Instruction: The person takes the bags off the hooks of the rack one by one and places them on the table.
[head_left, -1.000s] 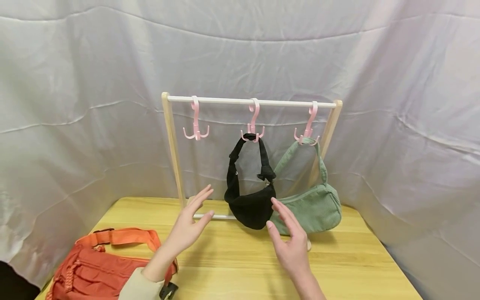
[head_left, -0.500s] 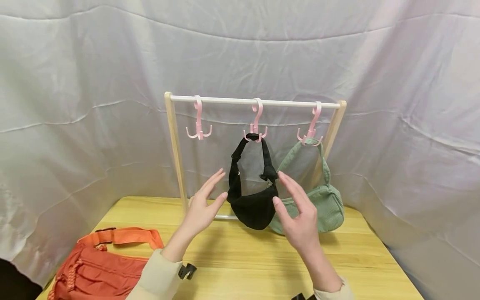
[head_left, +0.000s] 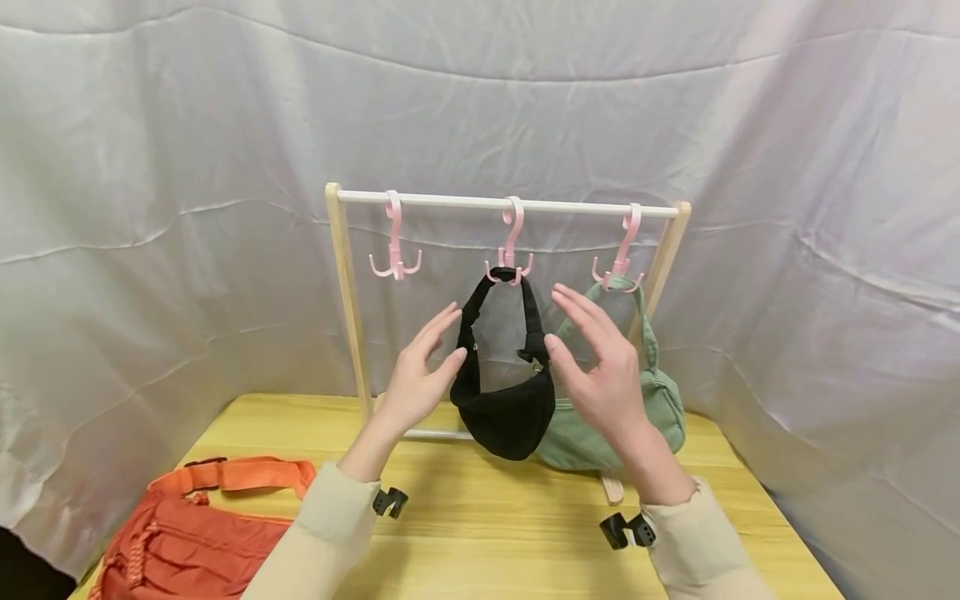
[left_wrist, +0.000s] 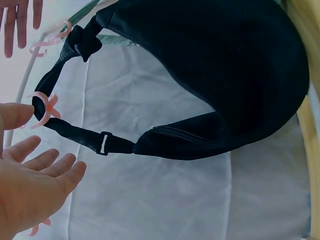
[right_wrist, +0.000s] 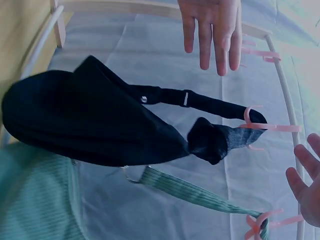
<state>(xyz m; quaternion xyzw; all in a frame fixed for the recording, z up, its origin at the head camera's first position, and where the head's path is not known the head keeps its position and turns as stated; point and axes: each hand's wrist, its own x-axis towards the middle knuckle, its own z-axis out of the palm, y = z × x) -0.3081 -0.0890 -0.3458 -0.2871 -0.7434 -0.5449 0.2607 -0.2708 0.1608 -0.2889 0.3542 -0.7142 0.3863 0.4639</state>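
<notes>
A black shoulder bag (head_left: 510, 421) hangs by its strap from the middle pink hook (head_left: 513, 233). To its left is my left hand (head_left: 420, 379), fingers extended and thumb apart, level with the strap. My right hand (head_left: 606, 375) is raised on the other side, partly in front of a green corduroy bag (head_left: 663, 408) on the right hook (head_left: 624, 242). Both hands hold nothing. In the left wrist view a gap shows between the left fingers and the black strap (left_wrist: 75, 135). The right wrist view has the right hand (right_wrist: 309, 185) apart from the bag too.
A white rail (head_left: 450, 201) on wooden posts carries the hooks; the left hook (head_left: 395, 242) bears no bag. A red-orange bag (head_left: 195, 542) lies at the front left of the wooden table (head_left: 480, 533). Grey cloth (head_left: 480, 117) hangs behind and at the sides.
Both hands have risen and moved forward from low before the black bag to beside its strap. The black and green bags still hang from their hooks.
</notes>
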